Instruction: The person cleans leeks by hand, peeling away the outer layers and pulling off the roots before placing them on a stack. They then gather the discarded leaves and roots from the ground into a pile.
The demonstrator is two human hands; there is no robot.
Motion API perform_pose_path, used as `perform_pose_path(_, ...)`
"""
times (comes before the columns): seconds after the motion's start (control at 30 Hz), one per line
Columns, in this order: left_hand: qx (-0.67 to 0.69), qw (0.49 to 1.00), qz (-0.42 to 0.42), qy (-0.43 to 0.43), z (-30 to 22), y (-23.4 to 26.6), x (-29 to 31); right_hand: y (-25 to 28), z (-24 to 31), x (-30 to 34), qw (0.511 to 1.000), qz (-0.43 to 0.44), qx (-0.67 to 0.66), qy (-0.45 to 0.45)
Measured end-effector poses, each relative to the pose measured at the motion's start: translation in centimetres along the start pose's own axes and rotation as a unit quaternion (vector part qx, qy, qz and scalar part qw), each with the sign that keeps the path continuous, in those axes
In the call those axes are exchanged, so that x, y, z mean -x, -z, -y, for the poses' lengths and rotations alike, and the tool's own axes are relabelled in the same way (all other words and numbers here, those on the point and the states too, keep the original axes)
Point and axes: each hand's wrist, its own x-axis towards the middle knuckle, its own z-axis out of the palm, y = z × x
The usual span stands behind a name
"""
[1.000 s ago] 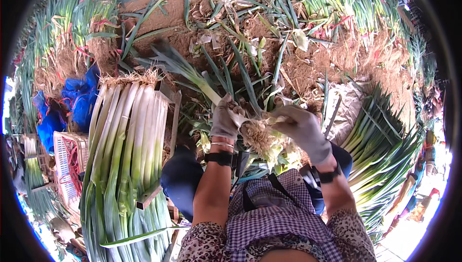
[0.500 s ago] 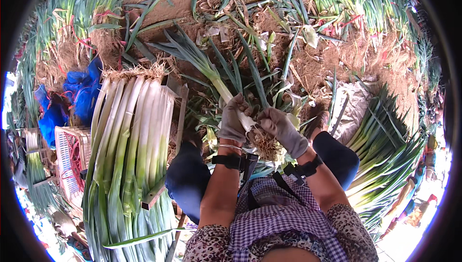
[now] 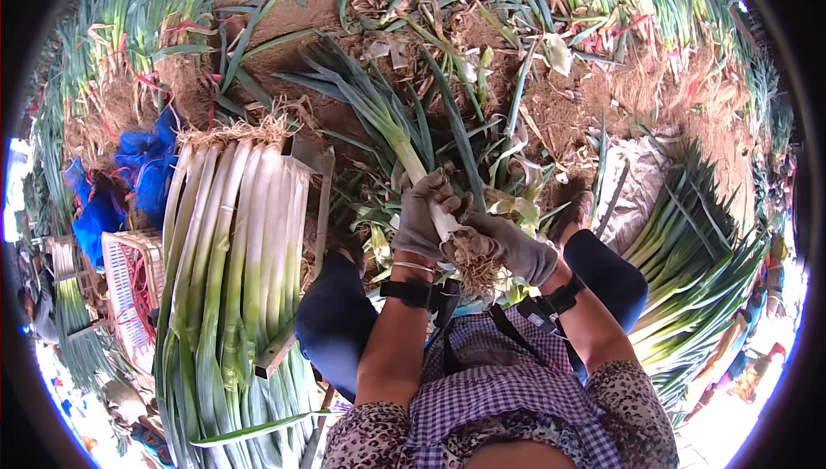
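A single leek point(image 3: 411, 159) lies slantwise before me, its green leaves away from me and its roots point(image 3: 478, 278) toward my lap. My gloved left hand point(image 3: 419, 221) is wrapped round the white stem. My gloved right hand point(image 3: 514, 245) is closed against the stem's root end, its fingertips at the outer layer. Just what those fingertips pinch is partly hidden. To my left, a thick row of leeks point(image 3: 231, 237) rests on a stand point(image 3: 277, 350) with the roots at the far end.
More leeks point(image 3: 688, 271) lie fanned out at my right beside a pale sack point(image 3: 632, 185). Stripped leaves point(image 3: 430, 17) litter the brown ground. Tied bundles point(image 3: 176, 13) stand at the far left, near a blue plastic bag point(image 3: 142, 163) and a pale crate point(image 3: 129, 284) with red string.
My right hand has moved in toward the root end, lower along the stem, its fingers now against it. My left hand still grips the leek, which has shifted slightly to the right.
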Motion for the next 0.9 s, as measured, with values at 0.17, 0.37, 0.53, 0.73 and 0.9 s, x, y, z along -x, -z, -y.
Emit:
perform_pose_path(0.17, 0.056, 0.997, 0.055, 0.026, 0.2, -0.4, 0.1, 1.0, -1.7, -0.5, 0.996, 0.034, -0.07, -0.034)
perform_pose_path(0.37, 0.01, 1.0, 0.017, 0.017, 0.9, 0.6, -0.4, -3.7, -1.2, 3.2, 0.969, -0.132, -0.21, -0.016)
perform_pose_path(0.53, -0.036, 0.996, -0.069, 0.043, 3.4, 1.0, -1.3, -5.0, -2.6, 6.0, 0.872, -0.266, -0.407, -0.061)
perform_pose_path(0.73, -0.037, 0.996, -0.033, 0.069, 4.7, 0.6, -2.1, -5.3, -1.6, 7.2, 0.844, -0.311, -0.431, -0.079)
perform_pose_path(0.9, 0.003, 0.999, -0.023, 0.045, 2.9, -1.4, -0.3, -6.5, -1.8, 7.6, 0.956, -0.282, -0.081, -0.018)
